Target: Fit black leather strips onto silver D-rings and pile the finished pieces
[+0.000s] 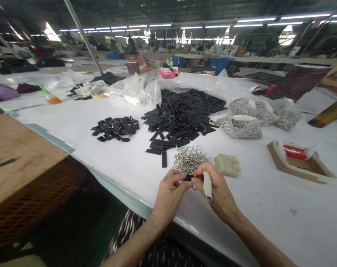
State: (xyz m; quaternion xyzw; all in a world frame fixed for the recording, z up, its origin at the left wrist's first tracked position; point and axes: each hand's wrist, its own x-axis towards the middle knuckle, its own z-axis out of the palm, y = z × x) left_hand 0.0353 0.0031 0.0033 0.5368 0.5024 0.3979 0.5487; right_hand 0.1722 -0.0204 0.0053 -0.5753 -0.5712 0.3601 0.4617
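My left hand (168, 193) and my right hand (217, 189) meet near the table's front edge, pinching a short black strip (189, 178) between their fingertips. A bit of metal ring shows just below it; how the two join is hidden by the fingers. Across my right hand also lies an off-white, wrapped stick-like handle (207, 185), its far end out of sight. Right behind the fingers is a heap of silver metal rings (189, 156). A pale waxy block (226, 165) rests beside my right hand. Farther back spreads a large pile of flat black strips (182, 111).
Left of centre lies a smaller pile of black pieces with metal rings (115, 128). Clear bags of metal hardware (242, 126) stand at right, near an open cardboard box (302, 167) holding a red roll (295, 151). A glue bottle (49, 96) lies far left. Other people are in the background.
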